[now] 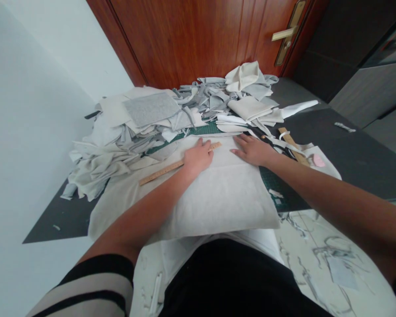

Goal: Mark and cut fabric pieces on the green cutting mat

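A large piece of off-white fabric (pixel 224 198) lies spread over the table and hangs over its near edge. My left hand (pixel 198 156) rests on it, fingers bent over a wooden ruler (pixel 161 172) that slants across the cloth. The ruler's far end pokes out beyond my fingers. To the right, my right hand (pixel 252 149) presses flat near the fabric's far edge, fingers apart, holding nothing. Just past that hand are black-handled scissors (pixel 262 135), partly covered by cloth strips.
Grey and cream fabric scraps (pixel 152 110) are heaped at the back and left. A green cutting mat (pixel 206 128) shows beneath. Another wooden strip (pixel 293 147) and a pink block (pixel 317 160) lie right. Behind stands a wooden door (pixel 198 39); scraps litter the floor (pixel 310 237).
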A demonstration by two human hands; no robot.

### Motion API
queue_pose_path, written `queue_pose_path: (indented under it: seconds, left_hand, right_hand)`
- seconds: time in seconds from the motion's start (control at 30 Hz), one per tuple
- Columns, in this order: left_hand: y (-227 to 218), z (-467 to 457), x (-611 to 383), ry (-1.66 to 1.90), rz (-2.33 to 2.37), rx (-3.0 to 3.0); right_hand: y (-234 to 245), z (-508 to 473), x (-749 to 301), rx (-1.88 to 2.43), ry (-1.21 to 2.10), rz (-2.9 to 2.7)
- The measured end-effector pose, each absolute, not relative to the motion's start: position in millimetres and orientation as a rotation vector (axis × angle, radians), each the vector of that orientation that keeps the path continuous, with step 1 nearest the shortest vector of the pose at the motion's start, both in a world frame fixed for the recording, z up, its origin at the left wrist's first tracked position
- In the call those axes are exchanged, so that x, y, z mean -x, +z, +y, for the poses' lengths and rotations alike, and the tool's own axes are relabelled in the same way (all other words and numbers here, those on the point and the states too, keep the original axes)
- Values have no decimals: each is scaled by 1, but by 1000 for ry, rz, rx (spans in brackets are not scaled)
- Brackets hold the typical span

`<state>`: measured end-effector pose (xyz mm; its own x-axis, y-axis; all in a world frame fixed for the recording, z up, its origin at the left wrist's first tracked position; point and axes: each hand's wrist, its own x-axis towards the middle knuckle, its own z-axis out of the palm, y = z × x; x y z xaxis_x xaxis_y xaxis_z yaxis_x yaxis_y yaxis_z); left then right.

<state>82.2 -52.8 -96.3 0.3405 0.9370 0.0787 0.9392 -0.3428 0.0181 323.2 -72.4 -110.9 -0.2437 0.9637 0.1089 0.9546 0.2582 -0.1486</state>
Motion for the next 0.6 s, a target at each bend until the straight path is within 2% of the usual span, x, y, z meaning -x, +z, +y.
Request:
queue_pose_path:
  seconds: [0.1,0.3,0.5,0.6]
  left_hand:
    - [-94,-61,-75,-100,-1763,2558]
    - [-83,-73,-40,-72,-1766,2502]
    - [-55,-41,72,75,-2130,2273]
    - [-37,-37,130,68,-2193,2249]
  right_hand:
    - [-102,-84,-315,2011,96,-2128]
    - [-87,-88,-312,2237,433,-1990]
    - [-83,-74,-322,1894,999,-1415]
    - [-82,-63,-325,1754,1162,-1343]
